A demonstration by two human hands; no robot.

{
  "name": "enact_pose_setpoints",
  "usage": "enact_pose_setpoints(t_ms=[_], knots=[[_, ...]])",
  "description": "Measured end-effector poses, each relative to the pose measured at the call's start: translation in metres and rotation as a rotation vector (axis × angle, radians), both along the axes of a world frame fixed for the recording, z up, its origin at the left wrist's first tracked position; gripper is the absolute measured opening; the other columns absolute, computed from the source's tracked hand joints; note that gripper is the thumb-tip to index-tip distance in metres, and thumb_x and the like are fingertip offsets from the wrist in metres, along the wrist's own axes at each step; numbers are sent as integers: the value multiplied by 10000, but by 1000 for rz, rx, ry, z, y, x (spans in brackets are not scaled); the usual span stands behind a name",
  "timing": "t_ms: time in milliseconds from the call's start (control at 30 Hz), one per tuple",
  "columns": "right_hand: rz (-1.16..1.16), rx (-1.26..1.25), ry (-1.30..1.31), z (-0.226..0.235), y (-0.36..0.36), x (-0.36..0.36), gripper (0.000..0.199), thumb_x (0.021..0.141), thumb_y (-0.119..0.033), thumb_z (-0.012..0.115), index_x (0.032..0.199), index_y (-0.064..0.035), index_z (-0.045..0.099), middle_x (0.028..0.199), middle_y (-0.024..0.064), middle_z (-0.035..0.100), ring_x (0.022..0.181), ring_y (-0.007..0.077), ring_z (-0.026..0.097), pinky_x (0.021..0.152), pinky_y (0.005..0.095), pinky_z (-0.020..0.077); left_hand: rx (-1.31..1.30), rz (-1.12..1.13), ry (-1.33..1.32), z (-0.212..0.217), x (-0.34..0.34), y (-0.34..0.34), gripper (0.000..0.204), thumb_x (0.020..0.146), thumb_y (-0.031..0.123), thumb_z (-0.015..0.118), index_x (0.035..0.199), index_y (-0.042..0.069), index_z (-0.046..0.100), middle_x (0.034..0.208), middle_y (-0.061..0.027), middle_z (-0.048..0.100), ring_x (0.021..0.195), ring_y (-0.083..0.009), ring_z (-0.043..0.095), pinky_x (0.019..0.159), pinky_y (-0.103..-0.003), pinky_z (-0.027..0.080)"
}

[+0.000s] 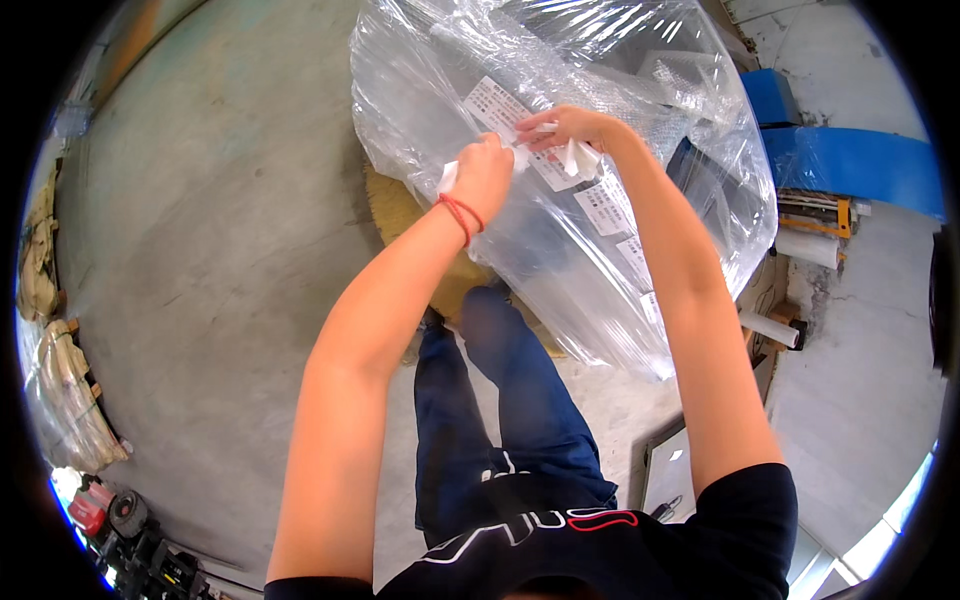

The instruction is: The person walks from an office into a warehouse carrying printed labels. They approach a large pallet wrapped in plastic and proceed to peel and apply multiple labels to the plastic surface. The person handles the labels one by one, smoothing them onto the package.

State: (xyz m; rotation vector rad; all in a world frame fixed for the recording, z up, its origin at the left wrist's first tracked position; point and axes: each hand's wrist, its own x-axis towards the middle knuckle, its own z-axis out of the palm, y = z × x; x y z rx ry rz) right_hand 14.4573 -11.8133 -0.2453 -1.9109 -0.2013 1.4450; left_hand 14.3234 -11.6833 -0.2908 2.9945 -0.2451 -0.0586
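Observation:
A large load wrapped in clear plastic film point(560, 270), with bubble wrap point(615, 90) showing on its upper part, stands in front of me. Several white printed labels run in a slanting row along its grey face, among them one label point(602, 207) below my right hand. My left hand point(483, 178) is closed, and a piece of white paper point(448, 177) sticks out on its left side. Close to it, my right hand point(572, 128) bends over the upper labels with a crumpled white paper point(579, 159) hanging under its palm. What lies between the fingertips is too small to make out.
Yellowish material point(465, 280) shows under the load, near my legs. A blue beam point(860, 165) and rolls on a rack point(808, 245) stand to the right. Wrapped bundles point(68, 400) and a red and black machine point(120, 520) are at the left edge.

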Motion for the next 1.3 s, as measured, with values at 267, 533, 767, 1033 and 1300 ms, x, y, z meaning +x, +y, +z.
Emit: enact_pose_setpoints(t_ms=[267, 533, 767, 1033, 1300], knots=[[-470, 228, 17, 50, -71, -78, 348, 773, 87, 370, 1070, -1, 529, 797, 95, 571, 548, 81, 503, 458, 194, 433, -721, 254, -62, 14, -89, 20, 352, 680, -79, 434, 985, 30, 573, 1046, -185, 545, 862, -343, 569, 756, -380, 459], [-549, 157, 32, 14, -67, -201, 266, 793, -35, 442, 1036, -61, 546, 572, -18, 445, 402, 47, 356, 346, 195, 300, -1807, 1029, 897, -22, -315, 18, 391, 762, 49, 539, 1148, 54, 482, 956, -116, 600, 648, -92, 535, 531, -219, 488], [-552, 197, 50, 27, -51, -313, 219, 824, -249, 545, 967, -93, 604, 551, -23, 448, 421, 64, 395, 373, 227, 351, -1737, 919, 948, 57, -341, 6, 317, 795, 148, 577, 1095, 67, 515, 896, -58, 600, 617, -42, 485, 471, -177, 420], [-381, 162, -1138, -52, -42, -137, 359, 754, -162, 549, 1102, -77, 522, 1015, 187, 574, 943, 349, 540, 799, 390, 432, -1665, 717, 740, 62, -242, 3, 188, 806, 229, 596, 892, 64, 575, 696, 14, 529, 569, -21, 450, 424, -178, 341], [-317, -137, -953, -78, -7, -112, 323, 761, -132, 499, 1079, -71, 499, 995, 203, 565, 949, 377, 513, 803, 429, 402, -1739, 667, 458, -41, -76, -5, 276, 799, 238, 615, 917, -3, 550, 779, -46, 585, 663, -90, 525, 577, -221, 427]])
